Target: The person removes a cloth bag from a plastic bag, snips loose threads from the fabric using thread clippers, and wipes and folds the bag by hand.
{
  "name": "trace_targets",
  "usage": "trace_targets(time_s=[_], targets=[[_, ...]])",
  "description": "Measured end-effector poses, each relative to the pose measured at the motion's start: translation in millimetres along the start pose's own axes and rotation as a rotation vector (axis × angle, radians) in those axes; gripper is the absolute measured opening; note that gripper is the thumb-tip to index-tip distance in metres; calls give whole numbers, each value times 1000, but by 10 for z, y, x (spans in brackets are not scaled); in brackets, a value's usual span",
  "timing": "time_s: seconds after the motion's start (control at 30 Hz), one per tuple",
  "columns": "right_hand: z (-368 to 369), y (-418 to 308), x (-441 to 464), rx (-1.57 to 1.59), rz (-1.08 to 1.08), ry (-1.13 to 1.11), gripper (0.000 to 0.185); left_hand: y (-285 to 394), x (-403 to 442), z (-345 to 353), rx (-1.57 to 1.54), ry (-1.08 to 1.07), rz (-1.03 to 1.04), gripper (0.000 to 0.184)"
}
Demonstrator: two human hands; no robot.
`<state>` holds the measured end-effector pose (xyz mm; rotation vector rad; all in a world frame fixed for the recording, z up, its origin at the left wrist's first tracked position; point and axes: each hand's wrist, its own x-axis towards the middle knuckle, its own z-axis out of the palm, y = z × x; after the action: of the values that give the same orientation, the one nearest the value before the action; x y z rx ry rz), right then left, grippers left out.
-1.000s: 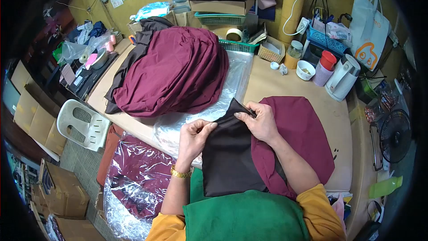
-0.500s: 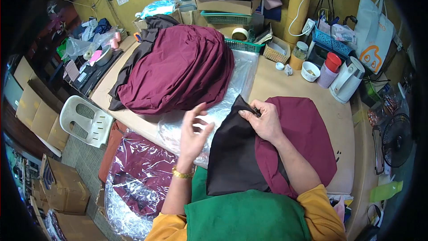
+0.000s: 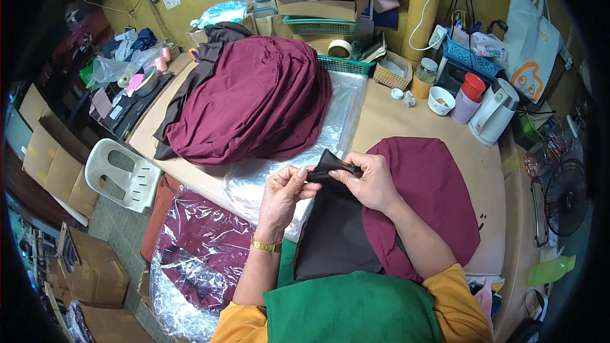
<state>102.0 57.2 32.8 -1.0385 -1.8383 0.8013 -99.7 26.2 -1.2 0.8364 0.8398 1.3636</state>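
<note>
A black and maroon fabric piece lies in front of me, its black part (image 3: 337, 235) on the left and its maroon part (image 3: 432, 197) on the right. My left hand (image 3: 284, 192) pinches the raised edge of the black fabric between thumb and fingers. Close beside it, my right hand (image 3: 368, 181) grips the same edge, its fingers curled over the cloth. Between both hands the black edge is lifted and folded. Something small may be inside my right fingers, but it is hidden. A large heap of maroon fabric (image 3: 254, 101) sits farther back on the table.
Clear plastic sheets (image 3: 346, 105) lie beside the heap. At left, maroon cloth in clear plastic (image 3: 197, 254) stands below the table edge, near a white plastic chair (image 3: 124, 171). A kettle (image 3: 495, 111), a bowl (image 3: 441, 100) and a jar (image 3: 425, 77) line the back right.
My left hand has moved right from open air and taken hold of the black fabric's edge. My right hand has shifted slightly down, keeping its grip; the edge is now folded between them.
</note>
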Motion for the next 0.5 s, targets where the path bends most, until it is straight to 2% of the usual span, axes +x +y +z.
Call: trace_targets(time_s=[0.03,0.1,0.2,0.27,0.37,0.4,0.43,0.5], targets=[[10,-14,2,-22,-8,-2,21,-4,-1,-16,1,1,1,20],[-3,-45,6,-44,-18,-4,22,-13,8,-54,-201,-158,-37,21],[-29,-73,8,-102,71,-67,24,43,-35,-28,-314,-149,-93,20],[11,-65,-4,-158,-211,152,30,14,-35,-72,-329,-157,-83,20],[-35,-321,-103,-314,-246,186,37,15,-47,-46,-357,-177,-56,21],[-19,-371,-121,-370,-356,219,32,13,-57,-29,-367,-189,-44,21],[-11,-422,-142,-370,-355,217,32,-16,-55,-45,-368,-188,-44,21],[5,-498,-171,-534,-489,168,32,-76,-39,-73,-361,-227,-9,21]])
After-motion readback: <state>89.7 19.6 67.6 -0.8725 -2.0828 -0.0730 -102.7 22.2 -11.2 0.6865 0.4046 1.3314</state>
